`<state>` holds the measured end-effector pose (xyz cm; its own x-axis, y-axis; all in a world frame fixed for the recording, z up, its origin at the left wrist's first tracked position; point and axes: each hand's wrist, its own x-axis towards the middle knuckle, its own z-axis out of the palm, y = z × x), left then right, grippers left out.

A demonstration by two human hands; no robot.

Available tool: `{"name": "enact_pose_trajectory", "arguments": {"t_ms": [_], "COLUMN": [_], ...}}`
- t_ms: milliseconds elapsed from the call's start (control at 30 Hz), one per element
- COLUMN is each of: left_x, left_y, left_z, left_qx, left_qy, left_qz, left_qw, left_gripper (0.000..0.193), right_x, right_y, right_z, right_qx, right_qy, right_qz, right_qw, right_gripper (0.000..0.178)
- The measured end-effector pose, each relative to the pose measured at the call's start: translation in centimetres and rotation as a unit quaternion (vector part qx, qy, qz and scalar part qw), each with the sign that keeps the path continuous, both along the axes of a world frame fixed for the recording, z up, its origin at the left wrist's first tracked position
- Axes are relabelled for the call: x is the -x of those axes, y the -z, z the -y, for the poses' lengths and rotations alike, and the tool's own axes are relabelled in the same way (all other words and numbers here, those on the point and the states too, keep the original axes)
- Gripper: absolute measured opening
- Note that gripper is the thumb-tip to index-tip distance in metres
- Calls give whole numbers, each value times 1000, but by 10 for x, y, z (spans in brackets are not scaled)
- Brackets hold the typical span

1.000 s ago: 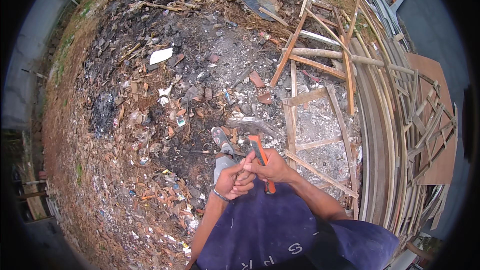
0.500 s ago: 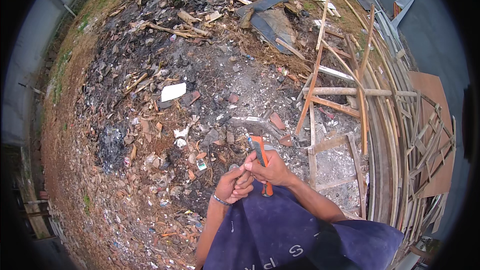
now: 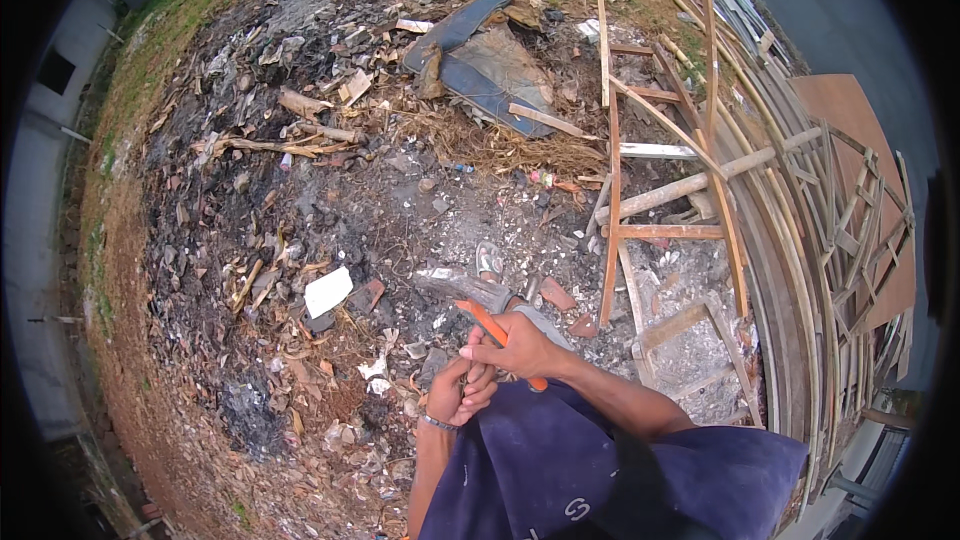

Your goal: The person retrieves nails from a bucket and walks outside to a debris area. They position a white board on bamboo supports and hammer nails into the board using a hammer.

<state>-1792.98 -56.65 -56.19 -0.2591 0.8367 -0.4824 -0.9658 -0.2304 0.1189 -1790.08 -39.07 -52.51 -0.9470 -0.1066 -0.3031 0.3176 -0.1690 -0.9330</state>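
Note:
My right hand (image 3: 528, 348) is closed around an orange tool with dark parts (image 3: 486, 322); its kind cannot be made out. The tool slants, its upper end pointing up and left and its rounded lower end showing below my palm. Close against it, my left hand (image 3: 458, 390) is closed, fingers curled and thumb side toward the right hand. Whatever lies between those left fingers is too small or hidden to name. Both hands are held together in front of my dark blue shirt (image 3: 560, 460). My sandalled foot (image 3: 488, 260) shows on the ground beyond them.
Burnt ground with rubble and litter lies ahead and left, with a white sheet (image 3: 328, 291) on it. Farther off is a dark bent panel (image 3: 490, 105). A wooden frame (image 3: 612, 210) leans at the right, beside stacked long boards (image 3: 790, 290) and a brown panel (image 3: 860, 200).
The view has swung and the ground has shifted; a sandalled foot now shows ahead. The orange tool has tipped from nearly upright to slanting left. Both hands stay together.

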Motion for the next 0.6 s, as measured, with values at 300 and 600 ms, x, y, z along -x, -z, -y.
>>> {"name": "enact_pose_trajectory", "arguments": {"t_ms": [300, 600], "left_x": [182, 275], "left_y": [-43, -58], "left_z": [-148, -198], "left_qx": [14, -29], "left_qy": [128, 194], "left_qz": [-9, 66], "left_qw": [992, 978], "left_gripper": [35, 34], "right_x": [155, 224], "right_y": [-47, -53], "right_z": [-155, -192], "right_qx": [-52, -56], "right_qy": [15, 114], "right_qz": [77, 11], "right_qw": [996, 992], "right_gripper": [24, 18]}}
